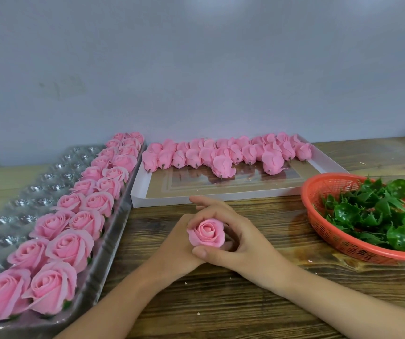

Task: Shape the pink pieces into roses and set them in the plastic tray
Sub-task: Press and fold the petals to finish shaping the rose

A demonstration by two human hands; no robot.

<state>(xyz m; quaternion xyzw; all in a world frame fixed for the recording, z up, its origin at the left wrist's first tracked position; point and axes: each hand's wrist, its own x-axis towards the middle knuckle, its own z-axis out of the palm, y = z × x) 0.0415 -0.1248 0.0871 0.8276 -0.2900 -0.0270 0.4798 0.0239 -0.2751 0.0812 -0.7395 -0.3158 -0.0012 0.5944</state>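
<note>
Two bare forearms come in from the bottom edge and meet mid-table. Left hand [179, 243] and right hand [235, 241] both curl round one pink rose [206, 233]. The right thumb lies under its near side and the right fingers arch over the far side. The left hand cups it from the left.

Rose: held just above the table, in front of the white box and well apart from the tray. It faces up, with a tight spiral centre and outer petals flared, soft and matte. Its base is hidden in the hands.

Plastic tray [108, 253] on the left, clear and shiny, running from the near left corner back to the wall. Finished roses [62, 245] stand in two columns along its right side, and bare moulded cups show on its left side.

White box [196, 200] sits behind the hands. Unshaped pink pieces [221, 152] lie on their sides in rows at its far end, short dark stubs pointing toward the camera.

Red basket [331, 238] on the right, tilted, holding green plastic leaves [372, 211].

Table [245, 302]: dark, streaked wood grain with a few pale crumbs. Wall [196, 69]: plain grey-blue, with a faint scuff at left.
</note>
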